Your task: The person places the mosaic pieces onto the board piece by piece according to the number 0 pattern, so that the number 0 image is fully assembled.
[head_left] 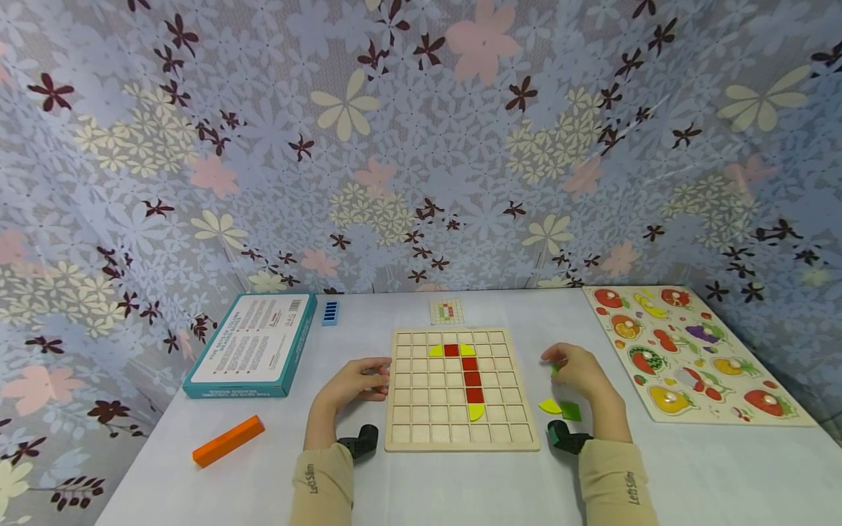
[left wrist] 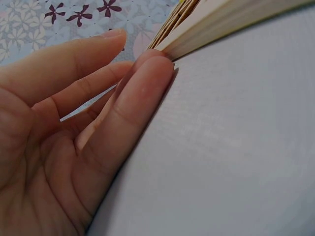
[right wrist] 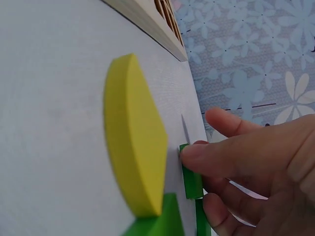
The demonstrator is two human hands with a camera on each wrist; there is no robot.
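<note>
Head view: grid board (head_left: pixel 463 447) mid-table, shallow cells holding four red squares (head_left: pixel 472 379) and three rounded yellow pieces (head_left: pixel 476 410). Pieces run as a short row, yellow-red-yellow, then a column of three reds ending in yellow toward 6 o'clock. Clock from board centre: teal-and-white box (head_left: pixel 252 343) between 9 and 10, contents hidden; blue tile (head_left: pixel 330 313) at 10; small pattern card (head_left: pixel 446 311) at 12; fruit board (head_left: pixel 687 365) just above 3, covered in fruit shapes; orange bar (head_left: pixel 228 441) between 8 and 9. Left hand (head_left: pixel 358 383) at 9, fingers loosely spread, holding nothing, fingertips right at board edge; exact contact hard to tell. Right hand (head_left: pixel 582 372) near 3, narrow, pinching a green block (right wrist: pixel 192 177). Loose yellow piece (head_left: pixel 550 406) and green square (head_left: pixel 571 411) sit side by side between 3 and 4. Right wrist view adds what head view hides: another green block (right wrist: pixel 201 216) directly below the pinched one, plus the loose yellow's thick side. Left wrist view gives the board's side wall close up, beside the fingertips. White table surface (head_left: pixel 421 489), floral cloth (head_left: pixel 421 146) behind, pale blue with pink, cream and dark red flowers.
</note>
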